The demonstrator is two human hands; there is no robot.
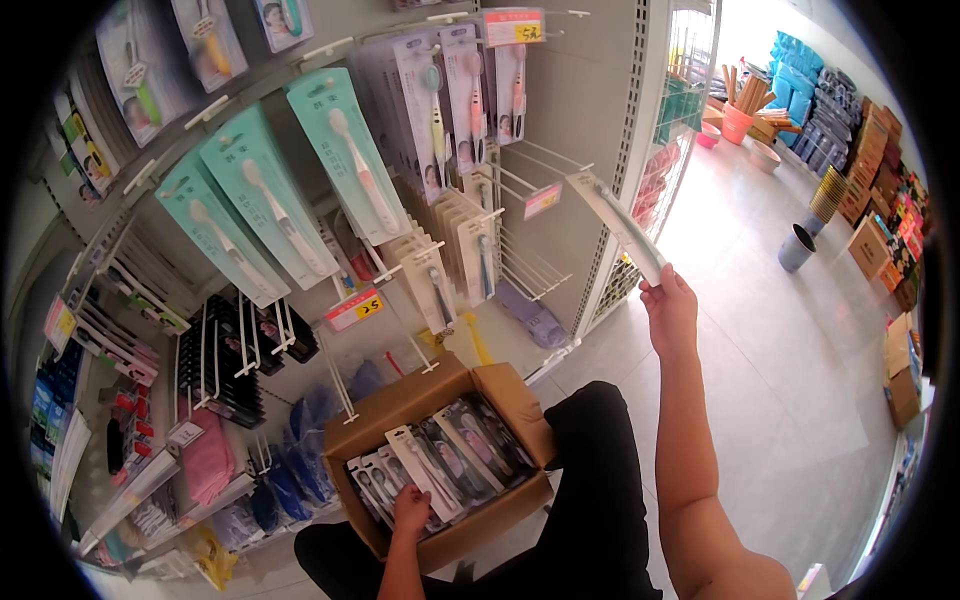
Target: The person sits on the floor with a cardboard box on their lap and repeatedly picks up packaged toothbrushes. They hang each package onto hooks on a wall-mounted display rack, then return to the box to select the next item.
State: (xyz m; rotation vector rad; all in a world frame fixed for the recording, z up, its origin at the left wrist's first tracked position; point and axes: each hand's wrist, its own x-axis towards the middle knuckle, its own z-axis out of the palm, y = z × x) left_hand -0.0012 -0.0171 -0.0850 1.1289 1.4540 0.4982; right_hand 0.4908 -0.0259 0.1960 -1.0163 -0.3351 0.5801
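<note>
My right hand [670,300] is stretched out to the right, pinching the lower end of a carded toothbrush pack [619,225]. That pack tilts up to the left, its top end near a bare display hook [551,157]. Low in the middle, my left hand [412,511] is at an open cardboard box [442,547]. Its fingers hold the edge of a cream toothbrush pack [421,469], which lies over other packs. Several more toothbrush packs [472,442] fill the box, which sits between my knees.
Mint-green toothbrush packs [274,195] and purple ones [427,112] hang on hooks ahead. Wire hooks [345,382] jut out above the box. A slotted upright [626,127] ends the shelf. Purple slippers [532,315] lie below. Buckets [796,247] and stacked cartons [870,165] stand at the right.
</note>
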